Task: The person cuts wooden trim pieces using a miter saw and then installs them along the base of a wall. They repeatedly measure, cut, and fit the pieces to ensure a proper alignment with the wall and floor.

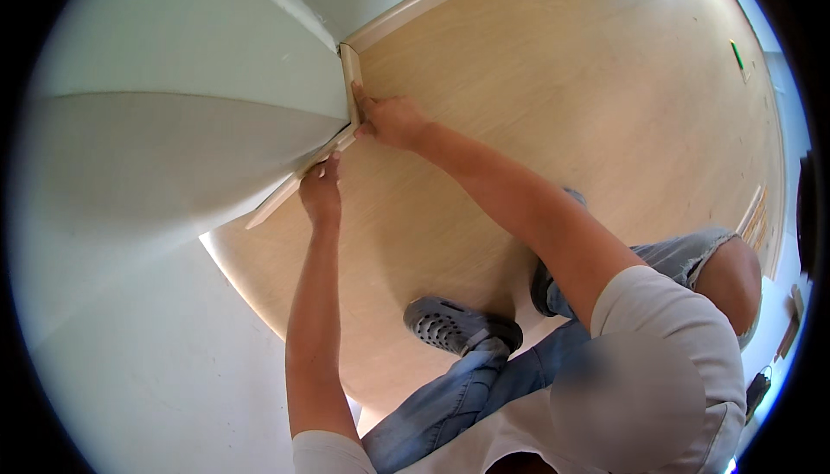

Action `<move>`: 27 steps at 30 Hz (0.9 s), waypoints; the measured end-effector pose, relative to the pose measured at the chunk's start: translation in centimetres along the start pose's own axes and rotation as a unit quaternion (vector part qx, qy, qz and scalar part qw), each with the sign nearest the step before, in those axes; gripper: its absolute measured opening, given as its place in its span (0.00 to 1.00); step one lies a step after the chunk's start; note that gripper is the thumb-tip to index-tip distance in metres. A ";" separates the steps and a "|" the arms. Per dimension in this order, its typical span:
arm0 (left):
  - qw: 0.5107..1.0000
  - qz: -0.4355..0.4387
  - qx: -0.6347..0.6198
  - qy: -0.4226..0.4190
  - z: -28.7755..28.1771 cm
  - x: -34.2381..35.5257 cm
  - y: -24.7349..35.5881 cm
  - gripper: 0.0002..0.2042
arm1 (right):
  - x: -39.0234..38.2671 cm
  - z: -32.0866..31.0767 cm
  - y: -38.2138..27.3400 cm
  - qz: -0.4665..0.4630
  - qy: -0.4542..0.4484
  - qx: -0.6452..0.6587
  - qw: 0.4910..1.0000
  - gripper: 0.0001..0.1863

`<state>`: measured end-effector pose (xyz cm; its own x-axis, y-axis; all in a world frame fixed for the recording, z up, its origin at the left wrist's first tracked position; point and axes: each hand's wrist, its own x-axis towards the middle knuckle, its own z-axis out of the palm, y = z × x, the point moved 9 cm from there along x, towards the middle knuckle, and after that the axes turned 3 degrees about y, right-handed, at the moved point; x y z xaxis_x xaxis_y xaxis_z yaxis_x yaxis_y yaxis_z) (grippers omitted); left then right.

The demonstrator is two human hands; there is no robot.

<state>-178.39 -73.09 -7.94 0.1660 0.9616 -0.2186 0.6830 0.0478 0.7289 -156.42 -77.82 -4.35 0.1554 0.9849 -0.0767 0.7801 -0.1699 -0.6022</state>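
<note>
Reaching to smooth, pale trim around corner of wall, at edge of floor.
Touching with half-spread right hand, forefinger straight, and bent-fingered left hand; cannot tell if gripping with left.

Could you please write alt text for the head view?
A person's left hand and right hand touch light baseboard strips at the outer corner of a pale wall. Below are a light brown floor, jeans and a grey clog.
</note>
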 end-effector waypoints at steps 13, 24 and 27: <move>0.972 -0.085 -0.211 -0.051 3.5 -0.6 3.5 0.21 | -0.1 1.1 0.6 -0.031 0.023 0.040 0.998 0.50; 0.983 -0.107 -0.147 -0.022 3.9 -0.4 4.8 0.24 | 0.0 0.8 0.5 -0.030 0.015 0.026 0.999 0.47; 0.985 -0.129 -0.113 -0.003 3.8 -0.1 3.7 0.26 | 0.0 0.7 0.2 -0.026 0.016 0.000 1.000 0.47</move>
<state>-173.15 -74.01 -7.68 0.0117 0.9081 -0.4187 0.5278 0.3500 0.7739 -156.73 -77.84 -5.05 0.1348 0.9907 -0.0192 0.7873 -0.1188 -0.6050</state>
